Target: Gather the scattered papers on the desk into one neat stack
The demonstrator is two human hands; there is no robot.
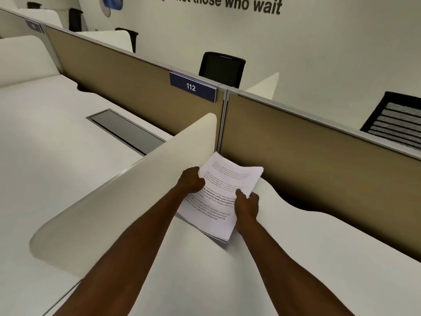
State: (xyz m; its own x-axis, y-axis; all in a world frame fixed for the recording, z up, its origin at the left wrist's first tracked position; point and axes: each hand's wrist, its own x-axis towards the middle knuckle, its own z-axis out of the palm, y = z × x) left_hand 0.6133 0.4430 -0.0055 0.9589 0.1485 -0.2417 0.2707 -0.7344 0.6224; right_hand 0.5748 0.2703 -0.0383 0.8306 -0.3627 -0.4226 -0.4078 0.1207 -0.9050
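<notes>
— Near the far corner of the white table (296,258), where the curved white side screen (136,190) met the tan partition (307,160), what was going on?

— Both hands had the stack of papers (218,197). The left hand (191,181) gripped its left edge, the right hand (247,202) clasped the right edge, thumb on the top sheet. The stack's near end looked to rest on the table; the far end was tilted up toward the partition.

— So which step was it?

— By my reading, the squaring-up. No loose sheets showed elsewhere on the table, and the lower edges at the near corner were slightly fanned. The next move would call for tapping or pressing those edges flush, then laying the stack flat.

— Anything in the way?

— The side screen crowded the left hand, and the partition stood just beyond the papers. A blue "112" sign (193,87), a grey cable hatch (125,131) on the neighbouring desk and black chairs (222,68) beyond were all well clear.
</notes>
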